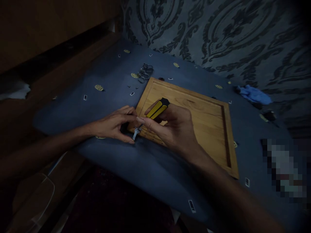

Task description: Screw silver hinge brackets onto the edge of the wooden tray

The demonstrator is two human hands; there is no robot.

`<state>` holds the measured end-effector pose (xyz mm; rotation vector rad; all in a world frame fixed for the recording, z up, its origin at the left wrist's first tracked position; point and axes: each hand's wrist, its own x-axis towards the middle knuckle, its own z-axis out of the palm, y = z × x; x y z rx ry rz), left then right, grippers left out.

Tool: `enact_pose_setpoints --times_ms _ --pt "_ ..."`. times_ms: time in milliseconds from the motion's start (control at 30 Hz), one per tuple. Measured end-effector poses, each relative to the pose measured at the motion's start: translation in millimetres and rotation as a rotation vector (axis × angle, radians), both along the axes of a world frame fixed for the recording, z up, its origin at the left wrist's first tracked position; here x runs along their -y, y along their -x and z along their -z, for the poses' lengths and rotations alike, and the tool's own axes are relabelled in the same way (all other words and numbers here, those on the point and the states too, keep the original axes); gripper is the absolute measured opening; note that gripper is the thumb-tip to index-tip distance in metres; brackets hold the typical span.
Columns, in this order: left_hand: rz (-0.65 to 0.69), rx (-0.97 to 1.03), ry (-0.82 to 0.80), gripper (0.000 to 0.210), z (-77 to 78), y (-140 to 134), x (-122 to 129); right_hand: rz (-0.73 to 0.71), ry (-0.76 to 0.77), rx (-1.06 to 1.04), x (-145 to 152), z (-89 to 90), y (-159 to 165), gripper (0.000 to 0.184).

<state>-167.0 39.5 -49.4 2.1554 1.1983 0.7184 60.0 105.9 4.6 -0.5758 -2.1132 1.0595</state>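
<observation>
A wooden panel (194, 113) with a raised frame lies flat on the dark blue cloth. At its near left corner sits a small metal hinge (136, 133). My right hand (176, 127) is closed round a yellow and black screwdriver (156, 109), held tilted, its tip down at the hinge. My left hand (116, 124) curves about that same corner, thumb against the hinge's outer end and fingertips by the panel's edge. Just how the fingertips bear on the hinge is partly hidden. Several small dark holes dot the panel's near edge.
Beyond the panel lie several metal hinges (145, 72) in a heap, with small screws (133, 87) nearby. A blue cloth (254, 94) and a small dark object (269, 115) are at the right. Wooden furniture (60, 26) borders the left; a patterned surface (194, 29) rises behind.
</observation>
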Motion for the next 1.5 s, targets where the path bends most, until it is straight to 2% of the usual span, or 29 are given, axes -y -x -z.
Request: enact_pose_setpoints --times_ms 100,233,367,567,800,1033,1267,1500 --pt "0.007 -0.007 0.002 0.050 -0.3 0 0 -0.100 0.094 0.100 -4 -9.1 -5 0.032" --pt "0.001 -0.028 -0.002 0.054 0.4 1 0 -0.242 0.212 0.068 -10 -20.7 -9 0.025" --pt "0.010 -0.020 0.007 0.053 0.2 1 0 -0.278 0.244 0.065 -14 -24.1 -11 0.027" --pt "0.016 -0.018 -0.011 0.054 -1.0 1 0 -0.290 0.275 0.005 -14 -18.7 -10 0.026" --pt "0.012 -0.015 -0.012 0.054 0.1 0 0 -0.223 0.182 -0.025 -10 -11.5 -5 0.026" --pt "0.019 0.008 -0.014 0.049 1.0 0 0 -0.053 -0.034 -0.049 -4 -6.1 -2 0.023" --pt "0.015 0.021 -0.017 0.047 0.9 0 0 -0.024 -0.100 -0.056 -3 -2.0 0 0.016" --pt "0.014 0.017 0.014 0.052 -1.5 0 1 0.124 -0.113 -0.157 1 -4.7 -1 0.021"
